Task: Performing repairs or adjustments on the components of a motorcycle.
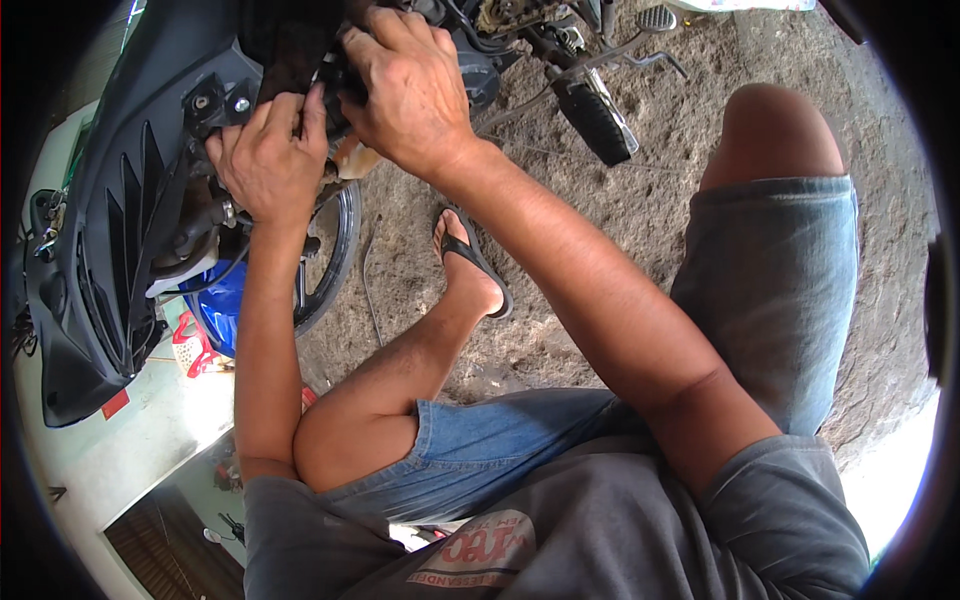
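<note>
A motorcycle with a black body panel (165, 85) takes up the upper left. My left hand (270, 160) is up against its dark underside, just below a black bracket (215, 105) with bolts. The fingers there are curled and the thumb points up beside them. My right hand (415, 95) is close by on the right, its fingers bent over dark parts in the middle of the machine. Both hands look closed, but what sits under the fingertips is hidden by the hands and by shadow.
A spoked wheel (348, 235) and a blue fender (215, 305) lie beyond my left forearm. On the right, a black footrest (592, 118) and a foot pedal (656, 18) stick out over rough ground (560, 240). My sandalled foot (462, 250) rests below my hands.
</note>
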`<state>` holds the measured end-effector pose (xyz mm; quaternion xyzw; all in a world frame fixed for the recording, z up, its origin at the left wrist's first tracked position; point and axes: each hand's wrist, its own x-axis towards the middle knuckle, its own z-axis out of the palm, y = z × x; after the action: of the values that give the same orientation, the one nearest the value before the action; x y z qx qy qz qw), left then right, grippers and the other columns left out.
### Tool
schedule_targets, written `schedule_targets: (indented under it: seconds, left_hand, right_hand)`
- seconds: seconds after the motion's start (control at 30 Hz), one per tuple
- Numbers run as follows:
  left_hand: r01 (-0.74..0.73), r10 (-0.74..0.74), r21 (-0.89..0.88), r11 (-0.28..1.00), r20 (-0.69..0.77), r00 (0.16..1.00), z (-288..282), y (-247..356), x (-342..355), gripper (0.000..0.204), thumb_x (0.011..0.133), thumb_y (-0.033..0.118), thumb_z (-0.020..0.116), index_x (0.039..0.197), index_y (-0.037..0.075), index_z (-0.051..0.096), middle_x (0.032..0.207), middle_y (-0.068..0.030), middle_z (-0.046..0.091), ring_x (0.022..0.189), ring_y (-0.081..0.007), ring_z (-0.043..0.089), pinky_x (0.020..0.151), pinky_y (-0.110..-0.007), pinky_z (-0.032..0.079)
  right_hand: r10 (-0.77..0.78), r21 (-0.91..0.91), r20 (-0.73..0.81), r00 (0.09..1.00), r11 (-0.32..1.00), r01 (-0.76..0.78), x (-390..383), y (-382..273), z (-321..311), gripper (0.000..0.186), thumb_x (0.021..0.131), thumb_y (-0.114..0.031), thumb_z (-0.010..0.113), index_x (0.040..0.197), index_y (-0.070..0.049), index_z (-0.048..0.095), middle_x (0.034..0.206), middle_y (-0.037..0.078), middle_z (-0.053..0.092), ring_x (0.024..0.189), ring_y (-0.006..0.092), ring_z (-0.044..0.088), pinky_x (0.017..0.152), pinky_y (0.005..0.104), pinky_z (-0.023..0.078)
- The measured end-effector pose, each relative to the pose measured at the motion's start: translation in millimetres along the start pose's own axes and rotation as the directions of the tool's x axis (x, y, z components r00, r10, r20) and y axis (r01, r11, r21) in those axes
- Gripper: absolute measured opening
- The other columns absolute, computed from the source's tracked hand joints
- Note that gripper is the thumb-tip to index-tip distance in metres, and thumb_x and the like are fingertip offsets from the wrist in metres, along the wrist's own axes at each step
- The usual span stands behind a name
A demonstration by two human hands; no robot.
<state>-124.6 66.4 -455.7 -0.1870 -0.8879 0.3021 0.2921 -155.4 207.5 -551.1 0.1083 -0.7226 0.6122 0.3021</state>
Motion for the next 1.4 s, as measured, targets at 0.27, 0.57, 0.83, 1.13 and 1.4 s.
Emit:
schedule_targets:
  seconds: [0.27, 0.57, 0.83, 1.13, 1.4]
  left_hand:
    - [-0.006, 0.003, -0.127, 0.992, -0.019, 1.0, -6.1, -7.7, -1.6, 0.021, 0.09, 0.035, 0.073, 0.08, 0.016, 0.07, 0.075, 0.0005, 0.068, 0.069, -0.0253, 0.06, 0.071, -0.038, 0.043]
    - [0.252, -0.024, -0.415, 0.874, 0.482, 0.876, -38.9, -19.4, 20.0, 0.024, 0.096, 0.023, 0.065, 0.108, 0.003, 0.074, 0.099, -0.0141, 0.073, 0.093, -0.0368, 0.069, 0.083, -0.042, 0.051]
    - [0.403, 0.084, -0.554, 0.729, 0.655, 0.751, -52.0, -31.2, 28.7, 0.032, 0.098, 0.014, 0.059, 0.123, -0.004, 0.066, 0.111, -0.0224, 0.069, 0.103, -0.0356, 0.069, 0.09, -0.036, 0.051]
    - [0.454, 0.019, -0.562, 0.692, 0.642, 0.766, -48.6, -28.9, 24.1, 0.031, 0.098, 0.018, 0.058, 0.121, 0.001, 0.069, 0.102, -0.0227, 0.071, 0.097, -0.04, 0.069, 0.084, -0.039, 0.053]
    - [0.442, -0.255, -0.43, 0.787, 0.425, 0.869, -38.1, 0.0, 19.9, 0.023, 0.089, 0.027, 0.075, 0.1, 0.007, 0.079, 0.091, -0.0133, 0.075, 0.08, -0.0313, 0.073, 0.073, -0.034, 0.055]
  right_hand:
    - [0.006, 0.166, -0.076, 0.997, 0.986, 0.007, -35.0, -37.1, -4.5, 0.038, 0.076, -0.009, 0.075, 0.113, -0.004, 0.065, 0.121, 0.016, 0.058, 0.12, 0.0363, 0.054, 0.097, 0.045, 0.042]
    - [0.686, 0.667, 0.277, 0.673, 0.366, -0.648, -60.3, -86.9, 39.3, 0.014, 0.095, -0.006, 0.064, 0.103, 0.005, 0.064, 0.084, 0.016, 0.068, 0.074, 0.0238, 0.065, 0.07, 0.0349, 0.051]
    - [0.797, 0.735, 0.452, 0.4, -0.079, -0.673, -41.5, -95.7, 53.2, 0.023, 0.096, -0.014, 0.069, 0.104, 0.007, 0.067, 0.087, 0.007, 0.068, 0.074, 0.0113, 0.057, 0.066, 0.0284, 0.048]
    - [0.778, 0.578, 0.323, 0.538, 0.288, -0.764, -33.7, -94.3, 46.0, 0.021, 0.095, -0.013, 0.064, 0.096, 0.007, 0.062, 0.08, 0.019, 0.069, 0.072, 0.0278, 0.069, 0.067, 0.039, 0.053]
    - [0.657, 0.62, 0.202, 0.727, 0.489, -0.614, -43.2, -81.9, 62.3, 0.026, 0.1, -0.017, 0.057, 0.097, 0.01, 0.059, 0.081, 0.028, 0.066, 0.078, 0.0438, 0.067, 0.069, 0.0466, 0.05]
